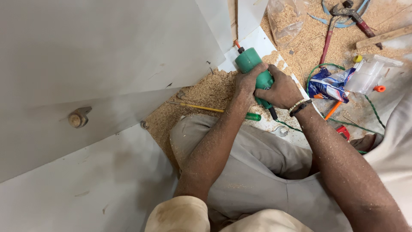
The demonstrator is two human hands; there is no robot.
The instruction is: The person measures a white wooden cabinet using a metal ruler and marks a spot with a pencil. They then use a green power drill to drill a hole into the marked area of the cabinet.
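Both the left hand (248, 81) and right hand (279, 90) squeeze the green drill (253, 64); best to push it straight into the white board (249, 19) just past the hands.

The floor (107, 189) is covered with sawdust (206, 92) just beyond the hands. A yellow-shafted screwdriver (210, 108) is laid left of them, pliers (339, 25) and a plastic bag (285, 19) beyond them, and a blue packet (328, 86) to their right.

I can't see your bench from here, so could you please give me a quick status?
Both hands, left hand and right hand, gripping green plastic power tool. Tip against white panel. Yellow-shafted screwdriver lying in sawdust alongside.
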